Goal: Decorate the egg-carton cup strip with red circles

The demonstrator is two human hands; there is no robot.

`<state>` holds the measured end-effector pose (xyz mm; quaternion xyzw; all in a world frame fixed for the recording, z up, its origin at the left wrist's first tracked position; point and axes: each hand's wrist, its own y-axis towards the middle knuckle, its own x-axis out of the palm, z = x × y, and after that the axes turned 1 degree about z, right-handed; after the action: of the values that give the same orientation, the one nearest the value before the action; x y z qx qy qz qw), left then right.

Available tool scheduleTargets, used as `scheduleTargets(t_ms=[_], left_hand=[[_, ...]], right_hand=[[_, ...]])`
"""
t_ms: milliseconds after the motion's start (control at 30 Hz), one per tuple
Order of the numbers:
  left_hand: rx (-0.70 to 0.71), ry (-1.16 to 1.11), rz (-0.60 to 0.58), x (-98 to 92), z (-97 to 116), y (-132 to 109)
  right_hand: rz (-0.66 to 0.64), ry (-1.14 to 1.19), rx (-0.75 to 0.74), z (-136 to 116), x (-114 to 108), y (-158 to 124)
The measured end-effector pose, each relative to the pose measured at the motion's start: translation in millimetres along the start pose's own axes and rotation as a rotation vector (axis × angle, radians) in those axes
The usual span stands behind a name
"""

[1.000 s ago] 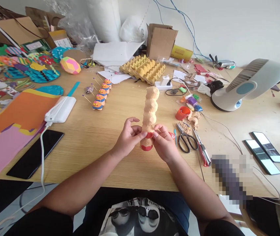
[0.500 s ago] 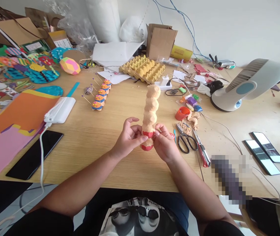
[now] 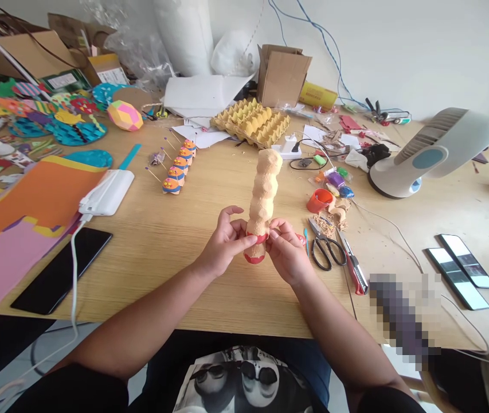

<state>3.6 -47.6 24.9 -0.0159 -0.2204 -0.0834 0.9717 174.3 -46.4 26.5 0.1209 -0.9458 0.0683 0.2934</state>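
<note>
A pale strip of egg-carton cups (image 3: 263, 186) is held up lengthwise before me, with red clay on its two nearest bumps. My left hand (image 3: 227, 244) grips its left side, the thumb lying across the red band. On the other side, my right hand (image 3: 288, 246) pinches the edge near the same band; its fingertips are partly hidden. To the left on the table stands a painted egg-carton caterpillar (image 3: 178, 169), orange and blue, with pins sticking out of it.
Scissors (image 3: 325, 244) and a red utility knife (image 3: 355, 267) lie right of my hands, near an orange cup (image 3: 319, 200) and clay packets (image 3: 336, 179). A white fan (image 3: 425, 152) stands further right. Left are a power bank (image 3: 109, 195), a black phone (image 3: 61, 272) and coloured sheets (image 3: 33, 218).
The strip's near end has swung slightly left, so the strip tilts a little more. Both hands keep their hold, with the right fingertips shifting slightly along the red band.
</note>
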Motion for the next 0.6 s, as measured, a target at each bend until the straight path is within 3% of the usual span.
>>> scheduleTargets(t_ms=[333, 600], left_hand=[[-0.072, -0.061, -0.055, -2.4, -1.6, 2.0], [-0.086, -0.051, -0.033, -3.7, 2.3, 3.9]], right_hand=[[-0.010, 0.086, 0.061, 1.0, -2.7, 2.1], [-0.037, 0.092, 0.073, -3.6, -0.6, 0.8]])
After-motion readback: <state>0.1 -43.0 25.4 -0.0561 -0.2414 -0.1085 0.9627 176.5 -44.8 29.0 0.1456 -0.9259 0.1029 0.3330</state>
